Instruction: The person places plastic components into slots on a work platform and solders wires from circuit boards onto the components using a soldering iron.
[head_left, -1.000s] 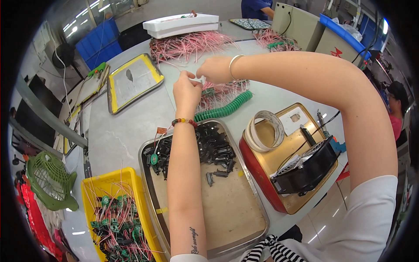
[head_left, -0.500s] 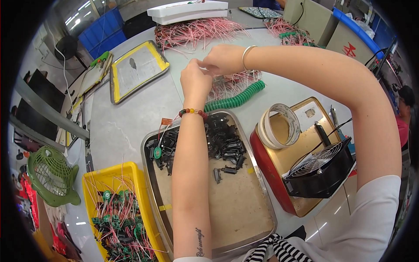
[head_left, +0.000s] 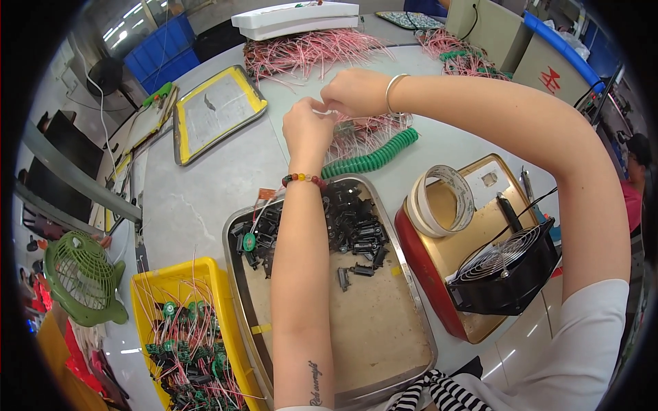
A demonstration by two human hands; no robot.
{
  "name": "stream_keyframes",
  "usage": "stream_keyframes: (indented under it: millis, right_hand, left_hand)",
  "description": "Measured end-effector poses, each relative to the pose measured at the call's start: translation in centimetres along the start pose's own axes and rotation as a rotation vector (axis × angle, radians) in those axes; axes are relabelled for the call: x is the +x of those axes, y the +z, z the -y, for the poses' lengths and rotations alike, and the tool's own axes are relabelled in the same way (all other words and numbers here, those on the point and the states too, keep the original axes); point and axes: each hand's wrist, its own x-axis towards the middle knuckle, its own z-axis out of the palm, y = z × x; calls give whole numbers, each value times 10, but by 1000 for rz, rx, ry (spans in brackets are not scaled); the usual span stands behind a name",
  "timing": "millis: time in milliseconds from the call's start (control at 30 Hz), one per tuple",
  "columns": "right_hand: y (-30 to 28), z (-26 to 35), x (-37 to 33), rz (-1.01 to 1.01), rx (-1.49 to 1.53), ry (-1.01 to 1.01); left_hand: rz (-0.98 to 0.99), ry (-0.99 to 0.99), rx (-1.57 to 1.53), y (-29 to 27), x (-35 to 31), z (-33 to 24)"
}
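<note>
My left hand [head_left: 306,133] and my right hand [head_left: 358,94] meet above the table, beyond the tray. Fingers on both are curled into a pinch, fingertips almost touching; whatever sits between them is too small or hidden. Just under my hands lies a bundle of thin pink and white wires [head_left: 373,128], bordered by a curved row of round green circuit boards [head_left: 373,156]. My left forearm crosses a metal tray [head_left: 384,329] heaped with small black plastic parts [head_left: 353,229]. A green round board [head_left: 249,241] with wires rests on that heap, left of my forearm.
At lower left stands a yellow bin [head_left: 223,301] of wired green boards. On the right, a red-and-gold tin lid [head_left: 439,257] carries tape rolls [head_left: 445,201] and a black fan [head_left: 504,270]. Farther back are a yellow-edged tray [head_left: 179,130], more wires [head_left: 312,55] and a white foam box [head_left: 295,20].
My hands have drawn slightly apart at the fingertips, the left a little lower and the right a little to the right. The view has shifted very slightly.
</note>
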Motion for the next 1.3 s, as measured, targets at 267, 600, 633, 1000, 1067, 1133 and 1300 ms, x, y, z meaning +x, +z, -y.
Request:
stream_keyframes:
  millis: [267,600,633,1000,1067,1133,1300]
  right_hand:
    - [-5,-9,6,7,-67,25]
    - [-7,-7,6,51,-142,-19]
    - [-6,-7,6,33,-158,-40]
    - [-3,-13,6,14,-181,-57]
    - [-4,-11,8,17,-174,-42]
    - [-4,-11,8,41,-170,3]
    - [-14,-10,-5,74,33,10]
  left_hand:
    - [-116,61,70,4,3,7]
    - [-159,182,43,5,2,2]
    - [-158,181,44,6,3,3]
    - [-33,156,203,6,2,8]
    - [-22,116,228,1,1,8]
    - [-10,80,250,-5,-1,3]
    - [-139,52,295,-49,0,-24]
